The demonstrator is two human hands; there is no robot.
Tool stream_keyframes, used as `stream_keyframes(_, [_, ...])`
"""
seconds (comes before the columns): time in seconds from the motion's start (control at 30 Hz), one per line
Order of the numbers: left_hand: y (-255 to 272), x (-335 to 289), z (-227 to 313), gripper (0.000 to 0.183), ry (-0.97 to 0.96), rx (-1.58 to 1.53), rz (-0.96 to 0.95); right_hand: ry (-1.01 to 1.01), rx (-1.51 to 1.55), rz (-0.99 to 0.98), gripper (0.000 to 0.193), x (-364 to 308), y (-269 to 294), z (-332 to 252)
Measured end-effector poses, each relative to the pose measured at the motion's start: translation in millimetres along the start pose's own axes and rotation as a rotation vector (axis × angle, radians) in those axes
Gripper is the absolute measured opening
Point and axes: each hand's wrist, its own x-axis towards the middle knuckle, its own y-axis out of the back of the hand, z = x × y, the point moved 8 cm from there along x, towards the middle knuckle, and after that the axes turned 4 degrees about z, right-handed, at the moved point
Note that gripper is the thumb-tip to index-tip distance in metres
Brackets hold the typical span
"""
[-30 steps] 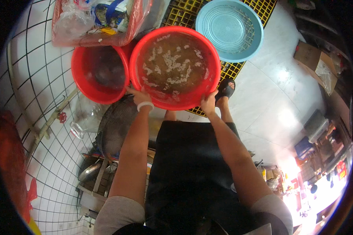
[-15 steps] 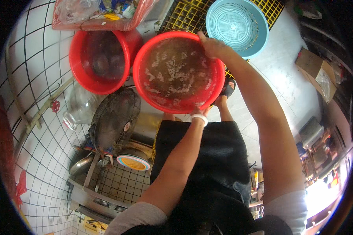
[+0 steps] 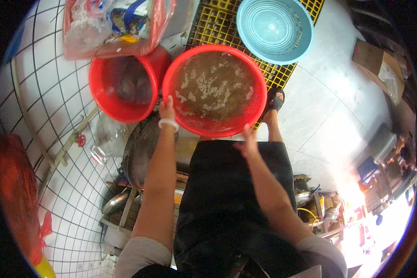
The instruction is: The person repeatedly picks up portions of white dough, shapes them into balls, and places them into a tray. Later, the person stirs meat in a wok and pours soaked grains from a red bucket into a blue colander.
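A round red basin (image 3: 260, 102) full of murky brown water with pale foam is in front of me. My left hand (image 3: 167, 110), a white bangle at its wrist, is closed on the basin's left rim. By the near right part of the rim is my right hand (image 3: 248, 142), slightly blurred, its fingers apart. One fingertip reaches the rim; I cannot tell whether it presses on it. Left of the basin, a red bucket (image 3: 97, 88) lies tilted toward me, with dark, unclear contents inside. A light blue plastic colander (image 3: 272, 28) sits beyond the basin to the right.
A yellow grating (image 3: 213, 28) lies under the colander. At the upper left, a bin lined with red plastic (image 3: 69, 44) holds rubbish. A pipe with a red valve (image 3: 81, 140) runs along the tiled wall. A cardboard box (image 3: 373, 58) stands at the right.
My left hand has moved from the near rim to the left rim. My right hand has left the far right rim and come to the near right side. The view has shifted slightly.
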Motion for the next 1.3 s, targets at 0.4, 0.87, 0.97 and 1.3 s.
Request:
stream_keyframes(0.4, [-24.5, -72.8, -39.0, 0.053, 0.319, -0.287, -0.321, 0.046, 0.211, -0.132, 0.061, 14.8, 4.5, 22.8])
stream_keyframes(0.87, [-72.1, -158.3, 28.0, 0.037, 0.49, -0.336, -0.157, 0.25, 0.061, 0.08, 0.04, 32.1, 52.3, -88.0])
stream_keyframes(0.97, [-84.9, -163.7, 45.9, 0.036, 0.506, -0.365, -0.189, 0.243, -0.063, 0.065, 0.046, 60.7, 59.8, -93.2])
stream_keyframes(1.3, [-124.7, -174.9, 85.9, 0.037, 0.521, -0.401, -0.315, 0.339, -0.19, 0.203, 0.047, 140.8, 82.2, -123.6])
